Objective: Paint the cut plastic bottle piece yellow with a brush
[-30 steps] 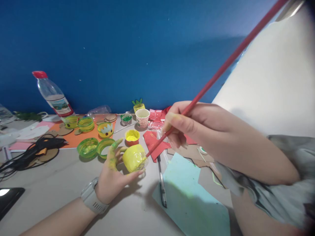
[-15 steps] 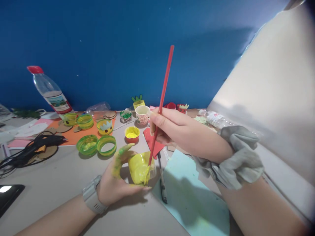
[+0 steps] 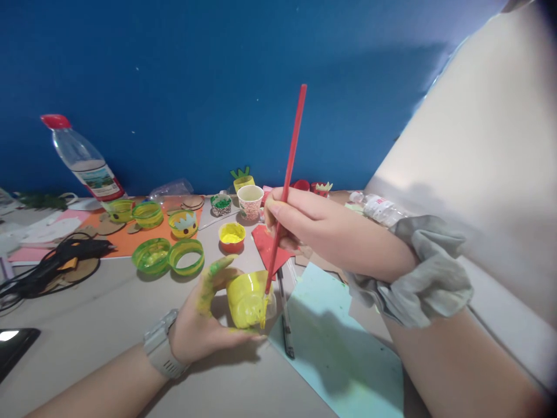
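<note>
My left hand (image 3: pixel 209 307), smeared with green and yellow paint, grips a cut plastic bottle piece (image 3: pixel 245 299) coated mostly in yellow, its right edge still see-through. Between the thumb and fingers of my right hand (image 3: pixel 300 223) is a red-handled paintbrush (image 3: pixel 290 165), pointing down. Its yellow-loaded bristles touch the right part of the bottle piece. Just behind stands a small red cup of yellow paint (image 3: pixel 232 234). A pen (image 3: pixel 285 319) lies right of the bottle piece, beside a light blue sheet (image 3: pixel 343 348) with paint marks.
Green-and-yellow plastic rings (image 3: pixel 186 257) and a yellow crowned cup (image 3: pixel 183 223) stand at left. Behind are a paper cup (image 3: pixel 250 202) and a cup of green paint (image 3: pixel 221 203). A red-capped bottle (image 3: pixel 89 165) leans by the blue wall; a glue gun (image 3: pixel 73 251) with its cord lies left.
The brush tip has shifted slightly right and down along the bottle piece. My left hand keeps its hold in nearly the same place. The view has moved slightly.
</note>
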Demonstrator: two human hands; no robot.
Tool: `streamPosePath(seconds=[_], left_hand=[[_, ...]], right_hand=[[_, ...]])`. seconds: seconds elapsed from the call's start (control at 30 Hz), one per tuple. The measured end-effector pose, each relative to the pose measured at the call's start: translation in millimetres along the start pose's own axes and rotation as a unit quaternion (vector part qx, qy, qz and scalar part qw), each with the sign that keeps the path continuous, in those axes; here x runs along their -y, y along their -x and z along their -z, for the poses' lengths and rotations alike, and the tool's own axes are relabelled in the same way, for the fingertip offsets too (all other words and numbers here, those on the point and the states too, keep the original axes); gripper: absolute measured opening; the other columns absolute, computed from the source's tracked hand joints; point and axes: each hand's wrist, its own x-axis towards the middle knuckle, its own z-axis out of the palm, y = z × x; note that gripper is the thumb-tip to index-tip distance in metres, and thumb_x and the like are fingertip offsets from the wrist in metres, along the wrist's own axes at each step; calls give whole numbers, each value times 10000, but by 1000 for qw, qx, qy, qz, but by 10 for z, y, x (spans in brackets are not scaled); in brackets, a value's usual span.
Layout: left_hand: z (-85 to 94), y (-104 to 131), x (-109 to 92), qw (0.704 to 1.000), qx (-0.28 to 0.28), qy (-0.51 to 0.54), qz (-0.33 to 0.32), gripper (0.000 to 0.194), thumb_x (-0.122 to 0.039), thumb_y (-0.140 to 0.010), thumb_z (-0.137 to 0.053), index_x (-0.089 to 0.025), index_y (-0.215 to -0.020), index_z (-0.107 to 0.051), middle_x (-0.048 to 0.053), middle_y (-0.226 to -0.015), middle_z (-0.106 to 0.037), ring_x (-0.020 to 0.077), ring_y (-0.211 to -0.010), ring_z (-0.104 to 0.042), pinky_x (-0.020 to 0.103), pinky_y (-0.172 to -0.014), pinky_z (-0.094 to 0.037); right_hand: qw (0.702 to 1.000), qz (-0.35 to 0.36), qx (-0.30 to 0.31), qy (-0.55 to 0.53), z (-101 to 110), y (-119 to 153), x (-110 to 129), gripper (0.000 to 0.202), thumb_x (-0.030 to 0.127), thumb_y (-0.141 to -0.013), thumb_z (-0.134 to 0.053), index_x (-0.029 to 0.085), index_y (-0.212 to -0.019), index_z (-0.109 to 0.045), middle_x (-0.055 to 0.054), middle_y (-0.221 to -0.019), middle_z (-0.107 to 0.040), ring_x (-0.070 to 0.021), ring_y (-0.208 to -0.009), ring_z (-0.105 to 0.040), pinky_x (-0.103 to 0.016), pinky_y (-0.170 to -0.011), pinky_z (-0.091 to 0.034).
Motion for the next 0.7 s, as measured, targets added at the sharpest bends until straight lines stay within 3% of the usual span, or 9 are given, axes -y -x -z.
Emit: streamPosePath(seconds=[0.47,0.7], left_hand=[[-19,6,-2,1000,13,24,-3,1050,-355,-583,-916,-510,-1412,-290,-26,-1085,-628,181,-969,-684,321,-856,-587],[-15,-15,-22,999,8,30,25,1081,-319,-571,-926,-522,-1419,-287,-25,-1110,-609,179,-1013,-666,324,-878,-585]], right_hand=[[998,24,-21,60,37,47,88,273,242,-1050,-335,229,-809,-462,31,-721,-536,-128,-622,-482,-304,-562,-406],[990,34,-72,120,33,133,212,297,195,-1053,-355,219,-776,-460,28,-720,-542,-132,-624,-512,-317,-538,-372]])
